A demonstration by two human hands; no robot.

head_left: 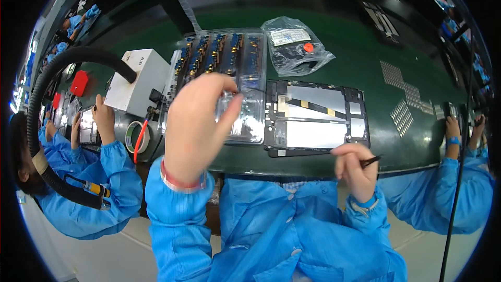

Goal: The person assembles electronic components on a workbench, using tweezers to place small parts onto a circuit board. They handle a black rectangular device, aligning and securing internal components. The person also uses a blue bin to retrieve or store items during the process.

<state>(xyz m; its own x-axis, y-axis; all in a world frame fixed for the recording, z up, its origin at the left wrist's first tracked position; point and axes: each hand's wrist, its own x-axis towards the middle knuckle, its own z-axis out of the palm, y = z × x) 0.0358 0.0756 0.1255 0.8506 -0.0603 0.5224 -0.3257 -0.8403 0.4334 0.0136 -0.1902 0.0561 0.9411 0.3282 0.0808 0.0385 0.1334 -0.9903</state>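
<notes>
My left hand (195, 120) is raised over the near part of a clear plastic tray (263, 47). Its thumb and forefinger curl toward each other; anything pinched between them is too small to make out. Rows of small blue and gold electronic parts (214, 55) fill the tray's far half. To the tray's right lies an opened tablet housing (315, 133), black-framed with silver panels and a dark strip with gold patches. Close to its near right corner, my right hand (357, 169) grips a slim black tool (371, 161), its kind mostly hidden by the fingers.
Beyond the housing lies a clear plastic bag (295, 47) with a white label and a red dot. A white box (138, 81) and black flexible hose (39, 99) stand left, near a tape roll (129, 138). Metal pieces (402, 117) lie right. Co-workers sit on both sides.
</notes>
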